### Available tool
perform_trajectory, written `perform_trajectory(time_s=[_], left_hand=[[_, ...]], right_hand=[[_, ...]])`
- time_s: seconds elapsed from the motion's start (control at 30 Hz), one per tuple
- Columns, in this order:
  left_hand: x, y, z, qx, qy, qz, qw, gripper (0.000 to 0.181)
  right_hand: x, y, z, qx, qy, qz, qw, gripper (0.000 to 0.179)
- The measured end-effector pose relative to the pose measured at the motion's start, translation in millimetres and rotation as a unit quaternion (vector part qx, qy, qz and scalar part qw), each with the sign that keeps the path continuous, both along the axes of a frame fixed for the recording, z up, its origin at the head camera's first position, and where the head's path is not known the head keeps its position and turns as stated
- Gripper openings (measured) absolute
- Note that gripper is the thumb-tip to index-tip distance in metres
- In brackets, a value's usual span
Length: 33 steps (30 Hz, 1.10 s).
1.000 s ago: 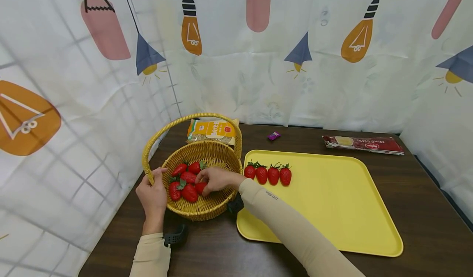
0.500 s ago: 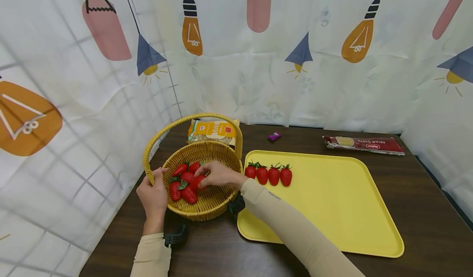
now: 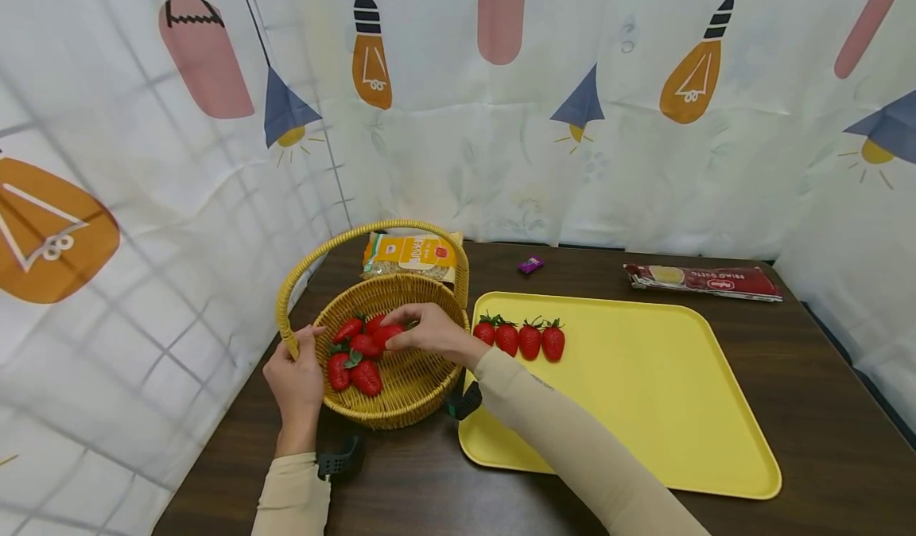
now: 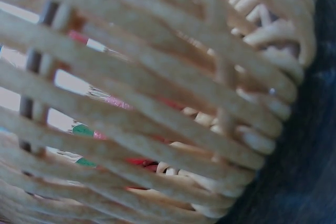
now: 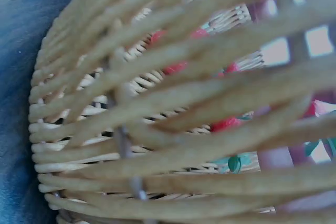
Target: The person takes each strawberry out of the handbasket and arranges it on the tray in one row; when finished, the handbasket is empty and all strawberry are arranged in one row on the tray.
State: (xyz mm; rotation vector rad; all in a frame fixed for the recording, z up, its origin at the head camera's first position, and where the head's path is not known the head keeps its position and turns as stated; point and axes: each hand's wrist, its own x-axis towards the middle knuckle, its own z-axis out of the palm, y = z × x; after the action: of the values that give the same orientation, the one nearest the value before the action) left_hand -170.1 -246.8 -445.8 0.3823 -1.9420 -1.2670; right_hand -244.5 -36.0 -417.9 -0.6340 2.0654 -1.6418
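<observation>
A yellow woven basket (image 3: 422,389) with a tall arched handle stands at the left of the table. My left hand (image 3: 295,381) grips it at the left rim, by the foot of the handle. Several red strawberries (image 3: 366,378) lie inside. Over them, my right hand (image 3: 432,333) pinches a strawberry (image 3: 387,335) between thumb and fingers, within the rim. The left wrist view is filled by the basket's weave (image 4: 157,87), with bits of red and green behind it. In the right wrist view, the basket wall (image 5: 157,98) partly hides strawberries and fingers.
A yellow tray (image 3: 630,393) lies right of the basket, with a row of several strawberries (image 3: 529,340) at its upper left. Behind stand an orange-and-clear food bag (image 3: 411,254), a small purple packet (image 3: 530,265) and a long red packet (image 3: 704,279). A printed curtain (image 3: 458,162) borders the table.
My right hand has lifted a strawberry from the right side of the pile and moved slightly up and back within the basket. The left hand keeps its grip in place.
</observation>
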Motion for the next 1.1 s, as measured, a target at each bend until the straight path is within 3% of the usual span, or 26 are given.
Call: perform_trajectory(time_s=[0.23, 0.5, 0.87, 1.1], left_hand=[[-0.5, -1.3, -0.8, 0.002, -0.001, 0.001, 1.0000, 0.048], [-1.1, -1.1, -0.9, 0.005, -0.003, 0.000, 1.0000, 0.048], [-2.0, -1.3, -2.2, 0.004, -0.002, -0.002, 1.0000, 0.049], [-1.7, -1.2, -2.3, 0.012, -0.004, 0.000, 0.9999, 0.046]], right_hand=[[7.3, 6, 5.1, -0.009, 0.019, -0.032, 0.9993, 0.030], [14.5, 15, 12.2, -0.126, -0.050, -0.036, 0.9901, 0.038], [16.8, 39, 12.5, -0.148, -0.026, -0.097, 0.9839, 0.030], [21.7, 64, 13.8, -0.140, -0.027, -0.101, 0.9847, 0.029]])
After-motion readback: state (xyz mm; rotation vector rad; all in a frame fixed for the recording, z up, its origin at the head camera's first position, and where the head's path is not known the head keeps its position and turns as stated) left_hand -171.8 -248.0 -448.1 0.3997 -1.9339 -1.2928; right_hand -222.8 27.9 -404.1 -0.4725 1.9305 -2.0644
